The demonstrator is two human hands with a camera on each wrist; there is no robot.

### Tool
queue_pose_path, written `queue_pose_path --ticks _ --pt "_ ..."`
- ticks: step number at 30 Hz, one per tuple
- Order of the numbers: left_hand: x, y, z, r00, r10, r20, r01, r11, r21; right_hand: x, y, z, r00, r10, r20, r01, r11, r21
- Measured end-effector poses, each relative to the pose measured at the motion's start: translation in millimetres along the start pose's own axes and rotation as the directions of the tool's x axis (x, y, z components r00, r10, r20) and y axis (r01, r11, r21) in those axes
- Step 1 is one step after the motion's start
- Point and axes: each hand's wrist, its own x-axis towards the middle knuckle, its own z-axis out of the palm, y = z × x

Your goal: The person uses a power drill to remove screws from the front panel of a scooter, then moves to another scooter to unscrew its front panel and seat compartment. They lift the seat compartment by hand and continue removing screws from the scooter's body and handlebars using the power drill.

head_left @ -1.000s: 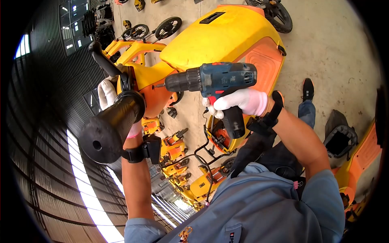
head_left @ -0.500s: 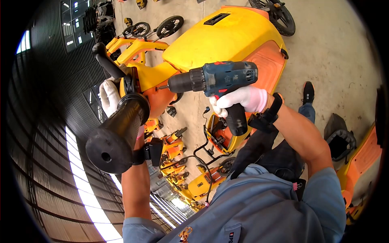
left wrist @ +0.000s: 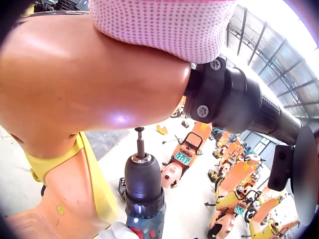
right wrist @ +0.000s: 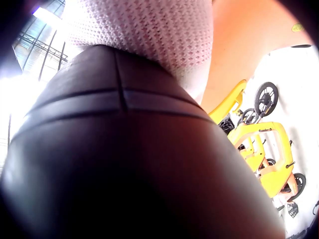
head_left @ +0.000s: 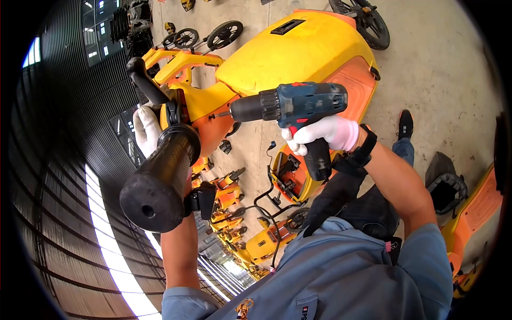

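My gloved right hand point(head_left: 328, 133) grips a blue-and-black cordless drill point(head_left: 309, 104) by its handle. Its bit point(left wrist: 141, 145) points at the orange handlebar cover point(left wrist: 84, 74), with a small dark screw point(left wrist: 139, 129) at the tip, right at the cover's surface. In the right wrist view the drill's dark battery base point(right wrist: 119, 164) fills most of the picture. My gloved left hand point(head_left: 148, 128) rests over the cover's far side, fingers extended beside the black brake lever point(head_left: 145, 82); part of it is hidden behind the black handlebar grip point(head_left: 165, 176).
The scooter's yellow body point(head_left: 293, 48) and orange footboard point(head_left: 346, 85) lie beyond the drill. Several other yellow-orange scooters point(left wrist: 232, 184) stand in the hall. A black bag-like container point(head_left: 447, 184) is on the floor at the right, near my shoe point(head_left: 406, 122).
The handlebar grip and my left hand have shifted right and slightly down in the head view. The drill has moved a little right too, its bit staying at the cover.
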Motion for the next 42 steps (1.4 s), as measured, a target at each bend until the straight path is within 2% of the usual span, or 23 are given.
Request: queue_pose_path --ticks 6,9,10,12,13,14,17,18,20,21,22,23,24,25,26,28,32,33,34,36,37,41,42 --pt "-1.3 1.1 3.4 0.999 -0.018 0.038 0.022 0.992 -0.120 -22.7 0.0 -6.2 0.998 0.015 -0.060 -0.016 1.000 -0.012" --pt "-1.5 -2.9 5.0 0.984 0.176 -0.006 -0.175 0.980 0.095 -41.9 -1.2 -1.0 0.994 -0.007 -0.113 0.004 1.000 -0.024" --pt "-10.0 6.3 11.6 0.983 0.183 0.027 -0.184 0.979 0.082 -50.0 -2.5 1.5 0.990 -0.020 -0.137 0.015 0.999 -0.032" --pt "19.7 -36.3 -8.6 0.946 0.285 0.152 -0.299 0.951 0.075 -67.8 -4.0 7.5 0.984 -0.038 -0.174 0.022 0.995 -0.094" --pt "27.1 -48.1 -14.7 0.976 0.027 0.218 0.073 0.894 -0.441 -76.1 -5.3 15.0 0.974 -0.047 -0.221 0.020 0.992 -0.123" --pt "9.5 -28.6 6.2 0.980 0.191 0.062 -0.162 0.935 -0.314 -85.1 -5.1 23.1 0.961 -0.057 -0.270 0.016 0.988 -0.151" --pt "10.4 -27.8 13.6 0.958 0.279 -0.067 -0.287 0.937 -0.200 -113.1 4.6 35.9 0.937 -0.099 -0.334 0.038 0.982 -0.184" --pt "10.3 -31.8 12.9 0.963 0.241 -0.122 -0.258 0.956 -0.143 -122.0 7.9 41.9 0.927 -0.099 -0.362 0.033 0.982 -0.184" --pt "-7.1 -24.6 9.1 0.917 0.344 -0.204 -0.323 0.938 0.130 -139.5 15.2 59.2 0.899 -0.133 -0.418 0.049 0.978 -0.205" --pt "-28.8 -15.3 1.7 0.903 0.353 -0.244 -0.330 0.935 0.131 -148.5 19.2 67.2 0.886 -0.164 -0.433 0.057 0.967 -0.249" --pt "-53.3 -10.6 -7.0 0.903 0.334 -0.272 -0.374 0.921 -0.109 -157.4 25.0 72.9 0.880 -0.190 -0.436 0.078 0.962 -0.260" --pt "-86.1 3.9 -22.9 0.966 0.214 -0.144 -0.245 0.939 -0.241 -166.1 30.7 82.5 0.862 -0.203 -0.465 0.073 0.957 -0.282" --pt "-109.5 -4.1 -32.8 0.954 0.299 -0.032 -0.293 0.903 -0.314 -174.7 37.6 91.3 0.842 -0.214 -0.496 0.065 0.952 -0.299" --pt "-133.3 -9.6 -42.4 0.968 0.190 0.165 -0.122 0.929 -0.350 -183.5 45.9 95.3 0.847 -0.258 -0.465 0.111 0.941 -0.319" --pt "-153.9 -18.1 -42.1 0.939 0.055 0.340 0.086 0.919 -0.385 -189.8 55.9 105.8 0.841 -0.270 -0.469 0.109 0.933 -0.342" --pt "-178.6 -43.4 -39.4 0.773 -0.089 0.627 0.402 0.834 -0.377 -199.4 77.7 129.3 0.810 -0.275 -0.517 0.074 0.924 -0.374" --pt "-216.3 -78.2 -29.2 0.459 -0.024 0.888 0.711 0.610 -0.351 -228.4 129.1 154.5 0.797 -0.251 -0.549 -0.056 0.875 -0.481" --pt "-225.2 -85.3 -28.8 0.375 0.025 0.927 0.754 0.573 -0.320 -232.2 146.0 164.1 0.761 -0.297 -0.576 -0.045 0.863 -0.504" --pt "-234.5 -90.8 -29.7 0.364 0.040 0.930 0.759 0.566 -0.322 -236.2 161.8 172.3 0.727 -0.331 -0.601 -0.031 0.859 -0.511" --pt "-250.9 -98.2 -25.2 0.184 0.134 0.974 0.894 0.388 -0.223 -243.5 187.9 188.4 0.670 -0.368 -0.645 -0.043 0.848 -0.529" --pt "-261.5 -106.7 -22.1 0.153 0.172 0.973 0.921 0.331 -0.204 -250.3 202.2 190.5 0.683 -0.372 -0.629 -0.033 0.844 -0.535" --pt "-283.7 -88.7 -25.2 0.015 0.220 0.975 0.932 0.351 -0.093 -267.1 247.6 207.1 0.616 -0.429 -0.660 0.014 0.844 -0.536" --pt "-287.7 -84.9 -25.6 0.003 0.216 0.976 0.821 0.557 -0.126 -270.7 255.5 211.6 0.599 -0.457 -0.658 0.031 0.834 -0.550"
